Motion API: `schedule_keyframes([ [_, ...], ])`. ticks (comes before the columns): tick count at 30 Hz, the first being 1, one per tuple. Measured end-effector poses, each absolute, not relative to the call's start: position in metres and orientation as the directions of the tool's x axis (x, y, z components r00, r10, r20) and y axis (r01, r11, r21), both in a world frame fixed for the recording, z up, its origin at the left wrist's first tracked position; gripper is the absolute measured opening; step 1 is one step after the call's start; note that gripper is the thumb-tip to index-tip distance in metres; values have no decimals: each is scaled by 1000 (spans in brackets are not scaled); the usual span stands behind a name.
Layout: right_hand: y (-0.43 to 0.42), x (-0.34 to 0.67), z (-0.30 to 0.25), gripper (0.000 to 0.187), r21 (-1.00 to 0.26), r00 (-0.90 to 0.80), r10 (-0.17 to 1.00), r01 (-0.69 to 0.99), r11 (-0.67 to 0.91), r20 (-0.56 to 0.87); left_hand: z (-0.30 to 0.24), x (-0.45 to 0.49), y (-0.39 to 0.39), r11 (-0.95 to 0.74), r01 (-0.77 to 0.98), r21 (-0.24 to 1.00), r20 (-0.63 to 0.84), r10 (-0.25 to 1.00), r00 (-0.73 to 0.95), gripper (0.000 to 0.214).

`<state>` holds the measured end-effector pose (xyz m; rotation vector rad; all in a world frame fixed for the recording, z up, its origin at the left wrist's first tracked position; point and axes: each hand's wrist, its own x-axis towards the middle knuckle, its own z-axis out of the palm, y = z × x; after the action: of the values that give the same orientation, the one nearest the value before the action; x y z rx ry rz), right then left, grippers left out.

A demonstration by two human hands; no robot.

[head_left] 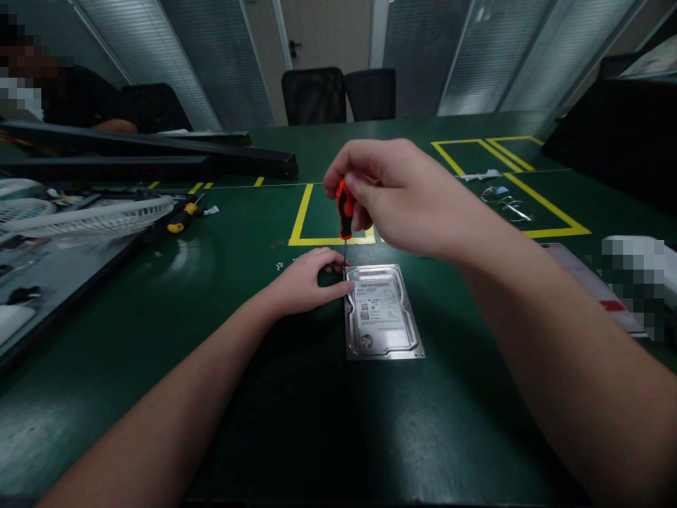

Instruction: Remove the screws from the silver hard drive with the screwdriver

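Right forearm (544, 310) fills the lower right; mid-frame, the right hand (388, 194) pinches an upright screwdriver (345, 220) at the upper-left corner of a hard drive (386, 321); left hand (302, 283) touches its edge, likely steadying it; whether this grip pinches is unclear

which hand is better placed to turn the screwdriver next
Probably the right hand: it grips the orange screwdriver, whose tip is at the far-left corner of the hard drive. The left hand is at the drive's edge, seemingly steadying it.
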<state>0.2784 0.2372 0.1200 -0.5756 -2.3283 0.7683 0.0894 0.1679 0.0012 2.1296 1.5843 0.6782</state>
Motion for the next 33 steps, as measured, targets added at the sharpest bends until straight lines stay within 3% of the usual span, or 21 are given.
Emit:
schedule_keyframes([
  [4,238,279,120,21,-662,-710,574,203,721,407,1,89,168,-283,768,575,146,959,243,39],
  [8,235,280,121,10,-589,-665,570,236,773,482,1,90,168,-281,764,581,148,959,240,39],
  [15,233,280,119,13,-590,-641,550,182,787,536,3,91,167,-265,761,591,137,964,230,41],
  [24,227,278,122,11,-617,-666,541,152,772,513,4,92,167,-274,760,590,148,961,231,39],
  [33,234,279,121,20,-655,-732,543,176,734,411,0,90,168,-277,769,576,144,961,237,40],
])
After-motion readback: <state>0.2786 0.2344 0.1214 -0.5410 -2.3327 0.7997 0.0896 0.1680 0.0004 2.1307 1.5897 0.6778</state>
